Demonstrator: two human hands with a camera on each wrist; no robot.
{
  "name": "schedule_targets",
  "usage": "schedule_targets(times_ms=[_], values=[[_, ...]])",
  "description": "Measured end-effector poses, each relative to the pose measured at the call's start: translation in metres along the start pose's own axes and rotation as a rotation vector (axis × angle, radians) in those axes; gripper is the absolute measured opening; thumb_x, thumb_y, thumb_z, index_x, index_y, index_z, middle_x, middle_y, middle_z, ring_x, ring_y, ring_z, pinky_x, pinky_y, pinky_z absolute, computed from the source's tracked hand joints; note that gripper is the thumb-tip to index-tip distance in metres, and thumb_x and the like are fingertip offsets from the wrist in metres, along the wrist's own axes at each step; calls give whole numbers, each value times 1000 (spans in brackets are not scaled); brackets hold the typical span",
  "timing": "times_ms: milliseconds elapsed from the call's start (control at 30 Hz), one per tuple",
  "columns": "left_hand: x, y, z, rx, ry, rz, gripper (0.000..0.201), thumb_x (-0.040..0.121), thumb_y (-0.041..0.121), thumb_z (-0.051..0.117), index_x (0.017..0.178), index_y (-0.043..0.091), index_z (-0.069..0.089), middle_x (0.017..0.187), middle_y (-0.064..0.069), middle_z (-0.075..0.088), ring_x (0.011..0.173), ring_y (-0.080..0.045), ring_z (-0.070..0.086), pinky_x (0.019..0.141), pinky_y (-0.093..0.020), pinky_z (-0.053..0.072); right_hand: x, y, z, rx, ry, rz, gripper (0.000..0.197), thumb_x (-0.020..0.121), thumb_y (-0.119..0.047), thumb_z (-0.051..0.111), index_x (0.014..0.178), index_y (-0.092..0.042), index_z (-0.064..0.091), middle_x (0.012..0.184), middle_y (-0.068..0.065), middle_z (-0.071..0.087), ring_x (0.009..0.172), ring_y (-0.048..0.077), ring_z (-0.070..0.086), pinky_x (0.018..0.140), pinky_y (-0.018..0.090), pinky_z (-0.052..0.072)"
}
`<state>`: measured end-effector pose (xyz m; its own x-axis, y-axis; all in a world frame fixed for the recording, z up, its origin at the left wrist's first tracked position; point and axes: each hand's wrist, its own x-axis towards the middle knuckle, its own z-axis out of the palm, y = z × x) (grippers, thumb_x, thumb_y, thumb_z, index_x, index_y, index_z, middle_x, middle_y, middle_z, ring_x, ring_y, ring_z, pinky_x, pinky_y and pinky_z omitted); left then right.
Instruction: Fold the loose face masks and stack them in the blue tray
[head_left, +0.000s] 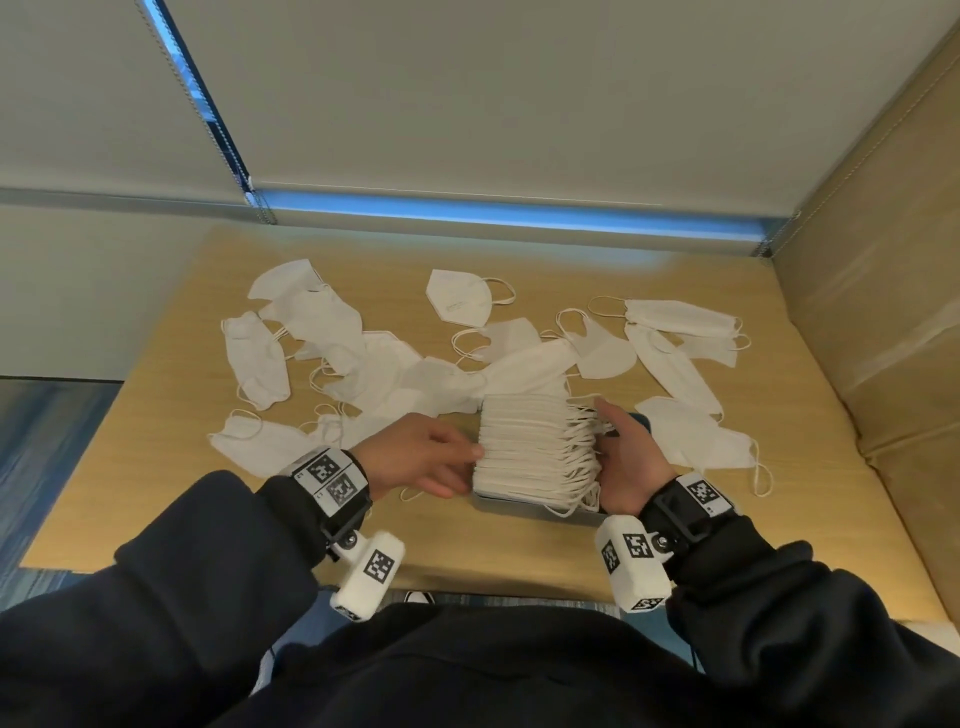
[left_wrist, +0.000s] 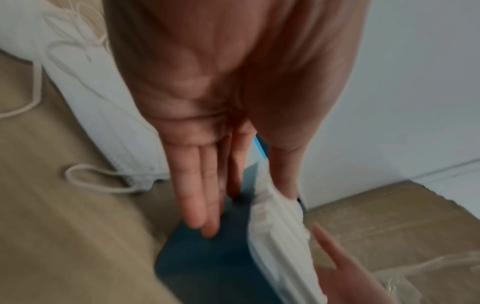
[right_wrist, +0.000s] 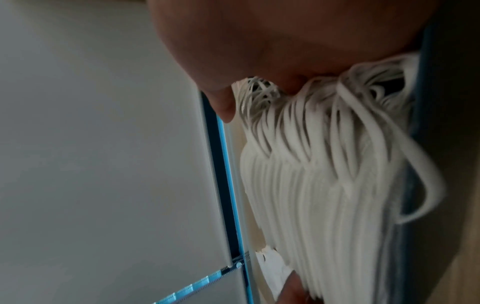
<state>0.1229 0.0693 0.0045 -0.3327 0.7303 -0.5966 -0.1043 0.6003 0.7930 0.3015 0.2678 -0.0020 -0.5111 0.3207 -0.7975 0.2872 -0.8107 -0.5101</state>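
Observation:
A tall stack of folded white masks (head_left: 535, 452) stands in the blue tray (head_left: 523, 507) near the table's front edge. My left hand (head_left: 457, 462) lies against the stack's left side with straight fingers (left_wrist: 200, 201) over the tray floor (left_wrist: 207, 267). The thumb rests along the stack (left_wrist: 278, 232). My right hand (head_left: 621, 457) presses flat on the side of the stack where the ear loops (right_wrist: 324, 144) bunch up; its palm (right_wrist: 259, 51) touches them. Several loose masks (head_left: 332, 332) lie unfolded across the table behind the tray.
The loose masks spread from the far left (head_left: 254, 358) to the right (head_left: 691, 431) of the wooden table (head_left: 156, 493). A padded tan wall (head_left: 883, 312) borders the right side. Window blinds hang behind the table.

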Motion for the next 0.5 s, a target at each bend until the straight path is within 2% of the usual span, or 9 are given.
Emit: schedule_targets(times_ms=[67, 133, 200, 267, 300, 333, 400, 433, 500], values=[[1, 9, -5, 171, 134, 91, 58, 86, 52, 74, 132, 19, 63, 129, -1, 70, 109, -15, 69, 100, -39, 55, 4, -1, -6, 31, 56, -28, 61, 97, -52, 58, 133, -2, 58, 118, 18, 71, 112, 36, 65, 91, 50, 52], [4, 18, -2, 450, 255, 294, 85, 81, 64, 72, 152, 27, 42, 153, 7, 47, 134, -10, 49, 112, -34, 40, 5, -1, -6, 8, 50, -30, 73, 93, -55, 62, 140, -1, 52, 131, 18, 65, 120, 38, 62, 103, 53, 49], [7, 23, 9, 744, 188, 504, 108, 79, 75, 65, 162, 28, 14, 169, 8, 14, 154, -9, 14, 125, -35, 17, 5, 1, -4, -4, 48, -22, 79, 90, -58, 64, 141, 1, 52, 134, 20, 63, 122, 40, 62, 105, 53, 48], [15, 20, 23, 1062, 94, 615, 119, 78, 87, 50, 162, 25, -7, 170, 7, -13, 156, -11, -15, 127, -38, -4, 3, 0, -5, -33, 40, -20, 81, 89, -60, 65, 139, 2, 54, 133, 21, 65, 122, 40, 62, 105, 53, 48], [20, 15, 28, 1199, 62, 621, 121, 79, 90, 44, 162, 23, -13, 169, 5, -21, 154, -14, -22, 126, -39, -9, 3, 0, -5, -39, 28, -20, 81, 89, -61, 64, 139, 2, 55, 132, 21, 65, 123, 40, 62, 105, 53, 48], [26, 8, 30, 1298, 37, 609, 121, 80, 91, 40, 161, 21, -16, 168, 2, -24, 154, -17, -24, 126, -41, -11, 3, 0, -5, -37, 15, -27, 81, 88, -62, 64, 139, 1, 55, 132, 21, 65, 123, 40, 62, 106, 53, 47], [29, 2, 26, 1381, 10, 597, 121, 81, 91, 38, 160, 18, -17, 169, -2, -22, 155, -19, -20, 126, -43, -9, 1, 1, -5, -51, -12, -31, 79, 89, -62, 63, 139, -1, 56, 132, 20, 66, 123, 40, 62, 108, 54, 46], [30, 4, 22, 1393, 3, 607, 119, 83, 88, 39, 161, 16, -15, 170, -4, -16, 157, -20, -12, 127, -41, -6, 0, 0, -5, -50, -30, -30, 78, 90, -62, 62, 138, -1, 56, 132, 20, 66, 123, 40, 62, 108, 55, 46], [27, 8, 14, 1377, 11, 663, 110, 89, 79, 44, 162, 13, -3, 169, -8, 7, 154, -24, 13, 126, -39, 8, -1, -1, -5, -48, -30, -27, 77, 91, -61, 61, 140, -2, 55, 133, 20, 65, 124, 40, 61, 109, 55, 45]])
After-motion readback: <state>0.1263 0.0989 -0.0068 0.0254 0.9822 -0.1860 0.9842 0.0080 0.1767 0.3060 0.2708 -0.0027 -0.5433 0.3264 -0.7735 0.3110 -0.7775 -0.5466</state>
